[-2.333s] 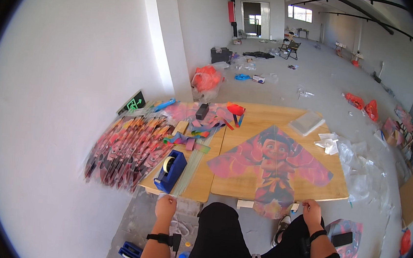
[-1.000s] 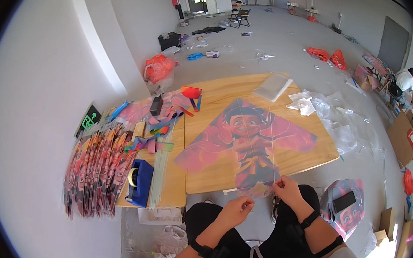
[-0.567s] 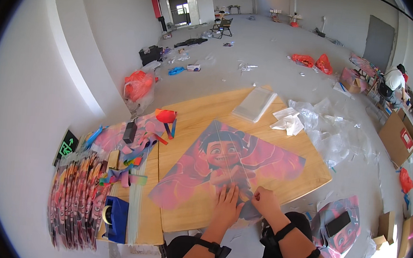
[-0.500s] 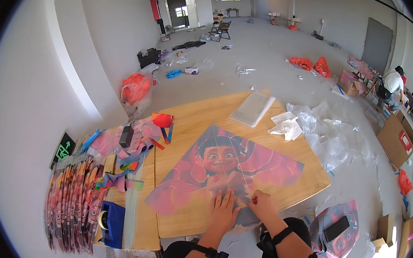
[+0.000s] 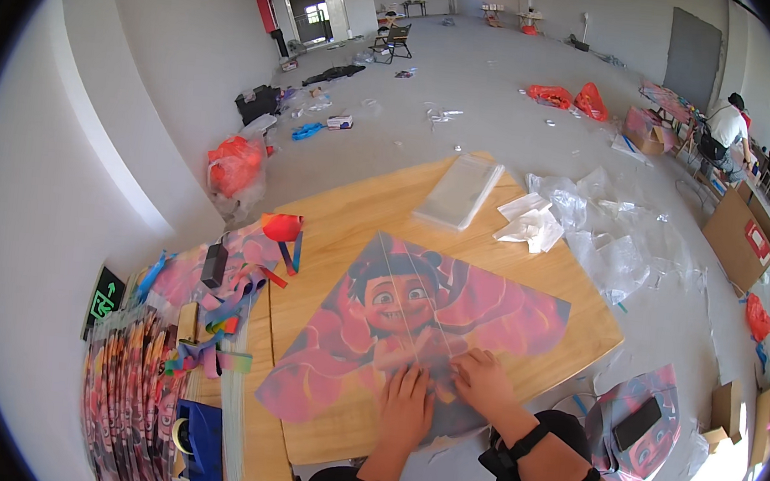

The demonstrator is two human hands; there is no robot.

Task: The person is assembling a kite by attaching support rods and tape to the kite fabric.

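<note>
A large triangular kite (image 5: 512, 311), printed with a cartoon character in red and dark tones, lies flat on the wooden table. Two thin pale lines run down its middle from the top corner. My left hand (image 5: 406, 405) rests on the kite's lower middle, palm down with fingers stretched out. Just right of it, my right hand (image 5: 482, 382) bends its fingers together against the kite near the centre. Whatever may be between those fingertips is hidden.
Left of the kite are stacked printed kites (image 5: 129, 392), a blue tape dispenser (image 5: 202, 444), colourful ribbons (image 5: 237, 305) and a black block (image 5: 214, 265). A clear plastic case (image 5: 460, 192) and crumpled white paper (image 5: 531, 224) lie farther back. Beside my right leg, a phone (image 5: 637, 424) rests on printed fabric.
My right hand has come down onto the kite from a raised, closed pose. My left hand has shifted slightly. The whole view has moved a little.
</note>
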